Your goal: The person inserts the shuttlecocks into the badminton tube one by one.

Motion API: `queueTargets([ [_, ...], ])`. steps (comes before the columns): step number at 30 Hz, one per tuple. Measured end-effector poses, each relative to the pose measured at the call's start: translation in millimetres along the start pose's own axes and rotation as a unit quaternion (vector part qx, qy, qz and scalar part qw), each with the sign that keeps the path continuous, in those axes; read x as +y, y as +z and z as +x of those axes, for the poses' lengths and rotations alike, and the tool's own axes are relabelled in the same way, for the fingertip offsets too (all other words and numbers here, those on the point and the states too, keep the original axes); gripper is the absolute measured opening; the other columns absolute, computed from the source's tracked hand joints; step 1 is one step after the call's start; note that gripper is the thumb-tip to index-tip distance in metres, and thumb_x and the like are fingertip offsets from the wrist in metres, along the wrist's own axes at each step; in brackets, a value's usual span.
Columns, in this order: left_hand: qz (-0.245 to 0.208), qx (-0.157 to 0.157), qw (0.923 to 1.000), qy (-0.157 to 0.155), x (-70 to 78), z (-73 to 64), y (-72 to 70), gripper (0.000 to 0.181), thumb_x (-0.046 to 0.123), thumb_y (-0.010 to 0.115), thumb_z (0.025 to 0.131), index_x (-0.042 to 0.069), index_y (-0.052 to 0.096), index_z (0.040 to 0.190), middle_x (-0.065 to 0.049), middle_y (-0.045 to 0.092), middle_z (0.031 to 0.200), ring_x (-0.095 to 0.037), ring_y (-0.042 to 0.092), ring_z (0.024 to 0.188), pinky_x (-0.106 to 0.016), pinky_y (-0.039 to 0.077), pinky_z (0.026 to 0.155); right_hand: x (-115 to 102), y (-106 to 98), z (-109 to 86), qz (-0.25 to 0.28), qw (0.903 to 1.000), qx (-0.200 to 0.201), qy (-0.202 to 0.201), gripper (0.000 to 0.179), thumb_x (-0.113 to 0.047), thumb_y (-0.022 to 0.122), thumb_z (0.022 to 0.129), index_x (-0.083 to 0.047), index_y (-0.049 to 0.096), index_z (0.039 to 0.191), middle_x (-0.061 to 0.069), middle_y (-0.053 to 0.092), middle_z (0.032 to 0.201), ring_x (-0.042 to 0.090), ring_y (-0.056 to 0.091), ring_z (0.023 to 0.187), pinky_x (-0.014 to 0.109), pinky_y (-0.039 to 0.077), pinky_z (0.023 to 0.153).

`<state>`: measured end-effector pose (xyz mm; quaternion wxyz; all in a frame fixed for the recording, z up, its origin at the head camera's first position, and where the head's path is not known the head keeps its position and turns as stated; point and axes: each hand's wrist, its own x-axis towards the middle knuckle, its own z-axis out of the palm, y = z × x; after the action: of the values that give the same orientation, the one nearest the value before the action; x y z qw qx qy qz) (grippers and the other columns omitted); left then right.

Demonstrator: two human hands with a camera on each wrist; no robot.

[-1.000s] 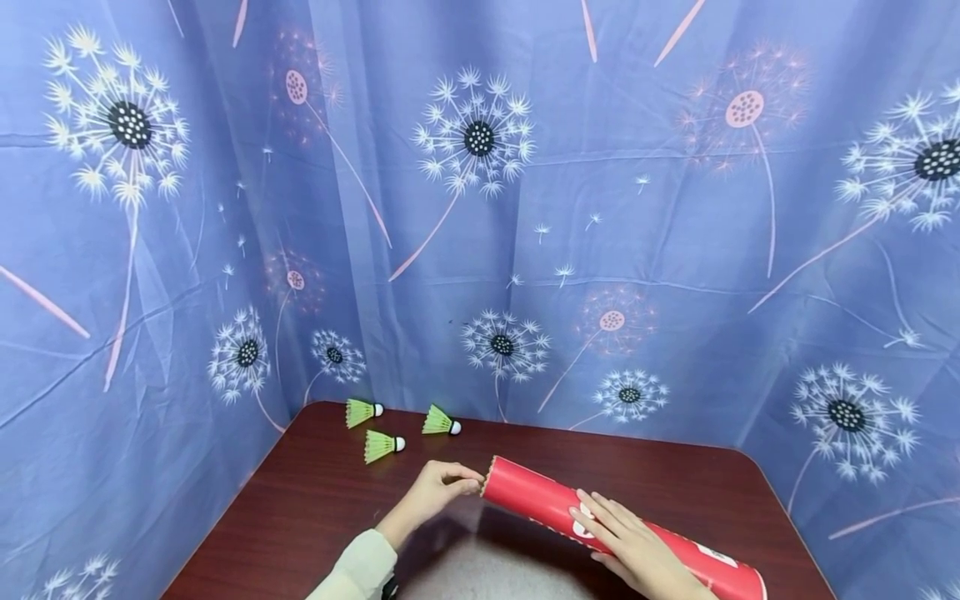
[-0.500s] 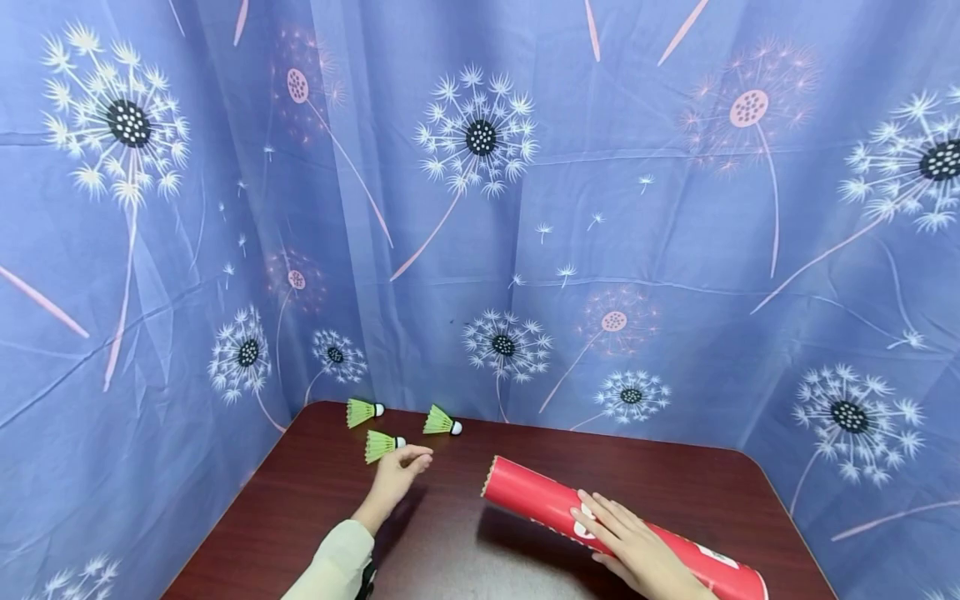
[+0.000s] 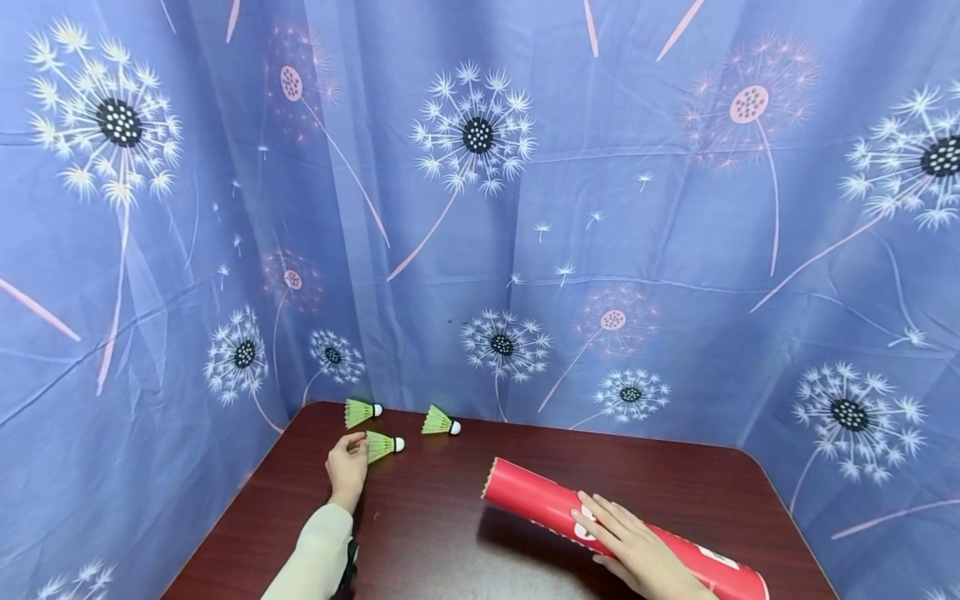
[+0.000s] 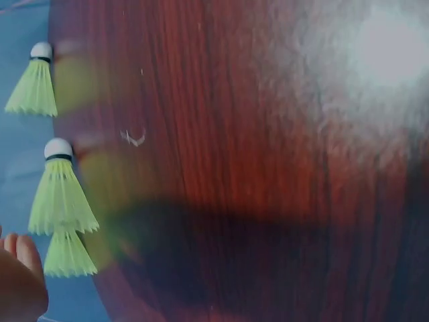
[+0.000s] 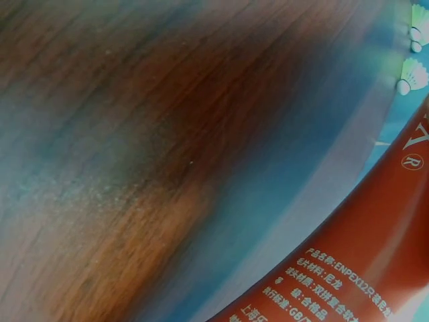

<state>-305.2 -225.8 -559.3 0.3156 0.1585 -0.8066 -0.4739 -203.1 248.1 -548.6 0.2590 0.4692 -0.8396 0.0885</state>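
Observation:
My left hand (image 3: 348,473) is at the feather end of the nearer yellow-green shuttlecock (image 3: 381,447), fingers bent, fingertips at the skirt's edge. Whether they pinch it cannot be told. Behind it lies a second shuttlecock (image 3: 360,412), with a third shuttlecock (image 3: 440,422) to the right; all have white caps. In the left wrist view, part of the left hand (image 4: 20,278) shows beside the skirts. My right hand (image 3: 633,546) holds the red shuttlecock tube (image 3: 528,492) from above, thumb on the near side. The tube slants, its scalloped end pointing left and apparently raised; its inside is hidden.
The dark red-brown wooden table (image 3: 427,517) has rounded far corners. A blue dandelion-print curtain (image 3: 570,333) hangs along its back and sides. Printed text (image 5: 328,285) covers part of the tube in the right wrist view.
My left hand has moved left from the tube's scalloped end to the nearer shuttlecock's skirt. The right hand and tube have stayed nearly still, and the three shuttlecocks have not moved.

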Motion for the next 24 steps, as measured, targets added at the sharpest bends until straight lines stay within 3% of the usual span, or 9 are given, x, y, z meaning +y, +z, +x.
queueTargets([
  [3,0.018,-0.038,0.9990,-0.019,-3.8,2.7,0.9,0.020,0.002,0.069,0.084,-0.008,0.068,0.101,-0.022,0.070,0.090,-0.037,0.067,0.085,-0.046,0.048,0.082,1,0,0.4,0.001,1.0000,-0.005,0.004,0.062,-0.051,0.040,0.098,-0.009,0.044,0.144,0.014,0.042,0.147,0.030,0.042,0.128,0.023,0.010,0.116],
  [7,0.050,-0.082,0.9952,-0.016,-9.0,1.9,1.6,0.021,0.004,0.071,0.084,-0.010,0.068,0.099,-0.023,0.069,0.088,-0.040,0.063,0.087,-0.049,0.047,0.084,2,-1,1.9,0.004,1.0000,0.005,0.000,0.061,-0.047,0.051,0.096,-0.008,0.045,0.143,0.016,0.043,0.146,0.029,0.041,0.130,0.023,0.011,0.116],
  [13,0.066,-0.067,0.9954,0.018,-12.4,-1.4,1.5,0.011,0.004,0.071,0.081,-0.007,0.070,0.085,-0.021,0.069,0.078,-0.041,0.061,0.079,-0.051,0.045,0.081,3,-5,6.9,-0.008,0.9999,-0.002,0.010,0.062,-0.049,0.047,0.097,-0.010,0.044,0.144,0.014,0.042,0.147,0.028,0.042,0.129,0.022,0.009,0.116],
  [20,0.049,-0.070,0.9941,0.068,-14.2,-10.8,-4.0,0.008,0.005,0.077,0.077,-0.002,0.073,0.079,-0.015,0.070,0.076,-0.036,0.064,0.074,-0.049,0.047,0.077,2,-8,6.6,0.000,0.9996,-0.020,0.017,0.071,-0.036,0.071,0.087,-0.011,0.042,0.146,0.012,0.038,0.150,0.031,0.043,0.129,0.021,0.008,0.115],
  [24,0.026,-0.090,0.9924,0.079,-10.5,-18.5,-8.4,0.009,0.007,0.080,0.076,0.001,0.074,0.078,-0.012,0.072,0.078,-0.024,0.064,0.068,-0.037,0.049,0.069,0,-8,4.5,-0.004,0.9996,-0.020,0.018,0.065,-0.045,0.058,0.093,-0.011,0.041,0.146,0.012,0.038,0.150,0.031,0.043,0.129,0.020,0.008,0.115],
])
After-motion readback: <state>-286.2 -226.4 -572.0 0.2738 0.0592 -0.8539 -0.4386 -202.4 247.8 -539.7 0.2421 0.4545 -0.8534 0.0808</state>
